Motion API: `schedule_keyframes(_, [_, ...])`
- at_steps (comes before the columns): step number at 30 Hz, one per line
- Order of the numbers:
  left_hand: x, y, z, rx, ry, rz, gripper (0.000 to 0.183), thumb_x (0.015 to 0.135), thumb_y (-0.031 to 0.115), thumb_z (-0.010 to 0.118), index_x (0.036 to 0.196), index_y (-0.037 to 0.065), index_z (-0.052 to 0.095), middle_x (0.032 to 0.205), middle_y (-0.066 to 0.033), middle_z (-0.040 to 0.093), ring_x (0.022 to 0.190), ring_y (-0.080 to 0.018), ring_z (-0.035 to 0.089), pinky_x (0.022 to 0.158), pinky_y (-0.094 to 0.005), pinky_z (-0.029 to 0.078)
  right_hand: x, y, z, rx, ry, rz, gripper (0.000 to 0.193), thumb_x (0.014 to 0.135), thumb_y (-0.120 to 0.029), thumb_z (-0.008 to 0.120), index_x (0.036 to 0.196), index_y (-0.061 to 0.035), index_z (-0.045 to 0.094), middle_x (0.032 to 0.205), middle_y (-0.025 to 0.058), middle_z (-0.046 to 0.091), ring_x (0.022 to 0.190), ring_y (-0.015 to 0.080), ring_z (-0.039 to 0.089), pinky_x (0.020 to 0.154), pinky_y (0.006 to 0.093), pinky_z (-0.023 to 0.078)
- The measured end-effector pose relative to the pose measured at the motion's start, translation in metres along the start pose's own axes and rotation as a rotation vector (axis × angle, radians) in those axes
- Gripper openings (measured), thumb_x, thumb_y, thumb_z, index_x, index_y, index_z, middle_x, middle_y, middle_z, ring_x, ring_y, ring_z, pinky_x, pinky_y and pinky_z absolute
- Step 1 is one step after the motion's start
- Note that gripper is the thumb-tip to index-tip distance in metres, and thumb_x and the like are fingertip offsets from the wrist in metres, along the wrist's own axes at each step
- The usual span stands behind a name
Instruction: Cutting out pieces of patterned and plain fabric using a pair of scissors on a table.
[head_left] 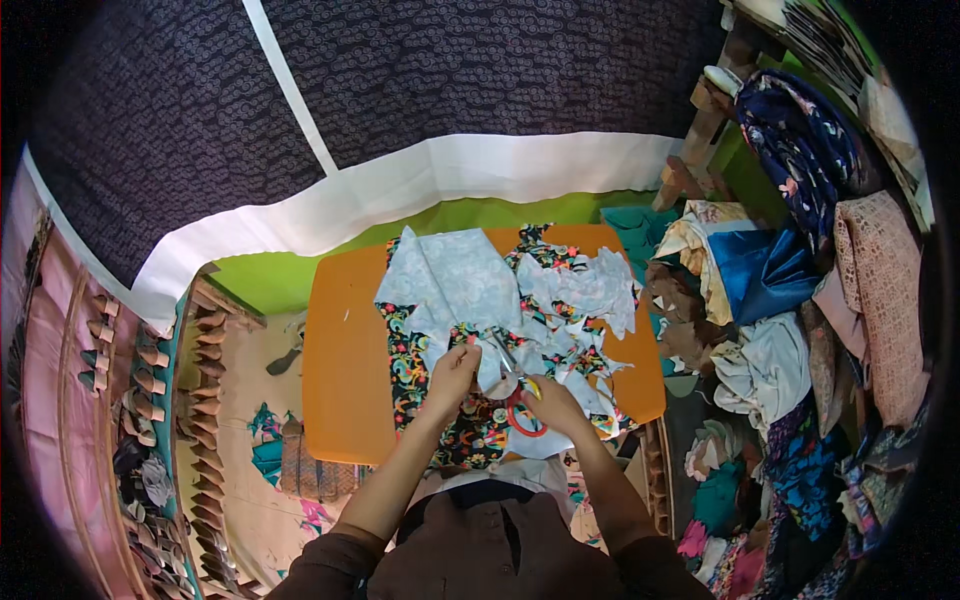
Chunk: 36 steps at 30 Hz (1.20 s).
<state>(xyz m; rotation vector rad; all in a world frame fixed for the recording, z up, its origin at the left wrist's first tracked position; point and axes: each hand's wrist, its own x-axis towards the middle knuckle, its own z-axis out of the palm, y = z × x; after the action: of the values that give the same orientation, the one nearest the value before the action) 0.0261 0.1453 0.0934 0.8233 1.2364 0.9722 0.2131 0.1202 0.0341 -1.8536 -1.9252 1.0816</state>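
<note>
My right hand (pixel 552 402) is closed around scissors (pixel 525 431) with red and yellow handles, their metal blades pointing away from me. To its left, my left hand (pixel 456 374) pinches the edge of a small pale fabric piece (pixel 489 368), right beside the blades. Both hands work over a black fabric with a colourful floral print (pixel 405 375), spread on an orange table (pixel 345 350). Beyond my left hand lies a larger pale blue patterned cloth (pixel 455 275). Ragged pale scraps (pixel 590 290) cover the far right part of the floral fabric.
Heaped cloths, including a shiny blue one (pixel 765 275) and a white one (pixel 765 365), crowd the right side. Rows of shoe-shaped forms (pixel 208 420) stand on racks at left. A dark patterned curtain (pixel 500 70) with a white border hangs beyond the table.
</note>
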Motion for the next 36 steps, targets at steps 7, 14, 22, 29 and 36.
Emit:
schedule_keyframes(7, [0.006, -0.038, 0.061, -0.311, 0.216, 0.095, 0.021, 0.088, 0.025, 0.045, 0.085, 0.005, 0.052, 0.056, 0.0045, 0.042, 0.046, -0.0035, 0.039, 0.041, -0.019, 0.031, -0.03, 0.021, -0.011, 1.651, -0.415, 0.299, 0.036, 0.086, -0.03, 0.046, 0.112, -0.0042, 0.048, 0.111, 0.0115, 0.051, 0.104, 0.021, 0.048, 0.089, 0.0313, 0.037])
schedule_keyframes(14, [-0.002, -0.056, 0.144, -0.348, 0.108, -0.099, 0.02, 0.088, 0.025, 0.046, 0.081, 0.007, 0.052, 0.055, 0.0045, 0.043, 0.043, -0.004, 0.037, 0.037, -0.0189, 0.028, -0.033, 0.068, -0.04, 2.127, -0.449, 0.32, 0.025, 0.086, -0.031, 0.046, 0.104, -0.0163, 0.052, 0.106, 0.0013, 0.053, 0.102, 0.0184, 0.048, 0.088, 0.0364, 0.035])
schedule_keyframes(22, [0.027, -0.086, 0.165, -0.266, 0.143, -0.07, 0.02, 0.088, 0.025, 0.047, 0.079, 0.009, 0.053, 0.056, 0.006, 0.041, 0.044, -0.003, 0.036, 0.039, -0.0177, 0.028, 0.001, 0.128, -0.089, 2.097, -0.182, 0.398, 0.023, 0.085, -0.014, 0.046, 0.107, -0.0105, 0.051, 0.103, 0.0028, 0.055, 0.099, 0.0168, 0.05, 0.087, 0.0312, 0.039])
schedule_keyframes(29, [0.088, -0.09, 0.174, -0.147, 0.156, 0.005, 0.02, 0.087, 0.024, 0.048, 0.081, 0.006, 0.053, 0.062, 0.0038, 0.047, 0.054, -0.0058, 0.044, 0.047, -0.02, 0.036, 0.059, 0.124, -0.132, 1.754, -0.054, 0.292, 0.038, 0.081, -0.002, 0.043, 0.118, -0.011, 0.039, 0.116, 0.0066, 0.047, 0.108, 0.0205, 0.045, 0.09, 0.0346, 0.037])
schedule_keyframes(36, [0.129, -0.04, 0.18, 0.3, 0.293, 0.273, 0.032, 0.085, 0.023, 0.047, 0.104, -0.002, 0.051, 0.086, -0.0096, 0.057, 0.073, -0.0139, 0.053, 0.062, -0.0242, 0.044, 0.126, 0.113, -0.159, 1.493, 0.05, 0.039, 0.052, 0.077, 0.003, 0.041, 0.126, -0.0071, 0.029, 0.122, 0.0099, 0.042, 0.112, 0.0219, 0.041, 0.092, 0.0362, 0.032])
